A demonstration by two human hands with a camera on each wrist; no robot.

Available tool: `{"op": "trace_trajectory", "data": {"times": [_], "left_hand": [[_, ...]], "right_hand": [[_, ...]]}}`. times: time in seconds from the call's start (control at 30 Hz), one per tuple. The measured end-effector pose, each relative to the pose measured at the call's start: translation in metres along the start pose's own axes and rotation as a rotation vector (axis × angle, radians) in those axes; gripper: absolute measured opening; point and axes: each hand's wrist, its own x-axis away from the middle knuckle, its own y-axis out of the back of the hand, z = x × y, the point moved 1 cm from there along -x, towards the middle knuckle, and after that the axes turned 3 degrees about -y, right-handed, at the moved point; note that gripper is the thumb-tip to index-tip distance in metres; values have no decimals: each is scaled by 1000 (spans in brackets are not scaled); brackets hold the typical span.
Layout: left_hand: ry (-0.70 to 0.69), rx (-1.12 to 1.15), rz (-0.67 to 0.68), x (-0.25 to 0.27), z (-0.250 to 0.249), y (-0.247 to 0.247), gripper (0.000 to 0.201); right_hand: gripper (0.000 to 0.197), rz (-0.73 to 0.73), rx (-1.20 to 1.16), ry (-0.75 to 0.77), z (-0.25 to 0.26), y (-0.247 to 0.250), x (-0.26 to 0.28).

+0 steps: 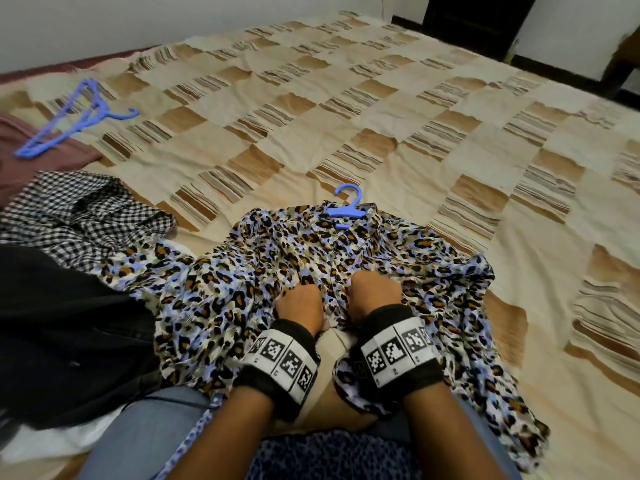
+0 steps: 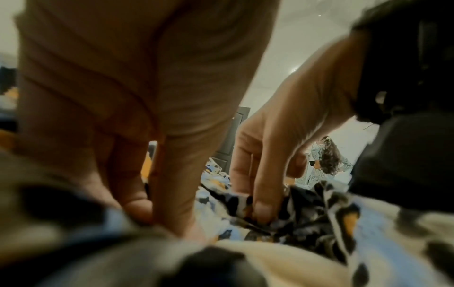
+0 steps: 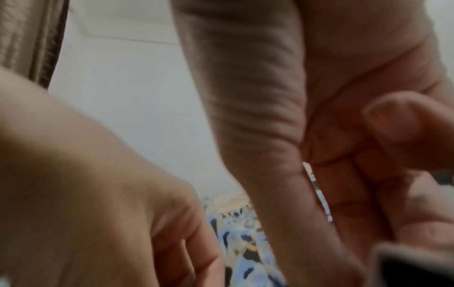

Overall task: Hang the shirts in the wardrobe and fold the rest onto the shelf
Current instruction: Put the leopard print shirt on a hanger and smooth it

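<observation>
A leopard-print shirt (image 1: pixel 242 289) in blue, black and orange lies spread on the bed in front of me, with a blue hanger (image 1: pixel 347 206) inside its collar, hook pointing away. Both hands are at the shirt's front opening, side by side. My left hand (image 1: pixel 301 301) pinches the fabric edge, seen close in the left wrist view as fingers (image 2: pixel 172 194) pressed into the cloth. My right hand (image 1: pixel 375 289) grips the other edge; the left wrist view shows its fingertips (image 2: pixel 263 209) curled into the bunched shirt (image 2: pixel 307 213). In the right wrist view the shirt (image 3: pixel 245 242) shows between both hands.
A black-and-white checked garment (image 1: pixel 86 209) lies at the left, beside a dark garment (image 1: pixel 62 327). Spare blue hangers (image 1: pixel 69 119) rest on a pink cloth (image 1: pixel 20 157) at the far left. The patchwork bedspread (image 1: pixel 381 116) stretches ahead. A dark door (image 1: pixel 478 22) stands beyond.
</observation>
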Motion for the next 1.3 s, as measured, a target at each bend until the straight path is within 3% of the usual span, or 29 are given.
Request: {"op": "trace_trajectory", "data": {"times": [0.13, 0.2, 0.27, 0.33, 0.53, 0.77, 0.97, 1.17, 1.3], "left_hand": [[-47, 124, -55, 16, 2, 8, 9], [-77, 276, -129, 24, 6, 15, 10], [-98, 465, -174, 35, 11, 24, 14], [-127, 597, -211, 46, 15, 29, 13], [-104, 891, -217, 66, 17, 23, 20], [-93, 1063, -141, 49, 19, 18, 15], [-69, 1181, -185, 38, 19, 18, 10], [-53, 1176, -205, 36, 24, 17, 11], [-55, 1156, -165, 38, 23, 17, 9]], "right_hand": [[15, -123, -250, 20, -8, 9, 6], [8, -152, -406, 83, -10, 13, 13], [15, -179, -515, 132, -12, 14, 21], [24, -207, -576, 146, -14, 12, 32], [15, -335, -701, 197, -13, 8, 52], [13, -398, -819, 229, -8, 9, 49], [22, -458, -833, 285, 0, 3, 43], [19, -315, -888, 293, -1, -5, 37], [17, -297, -949, 266, -2, -4, 35]]}}
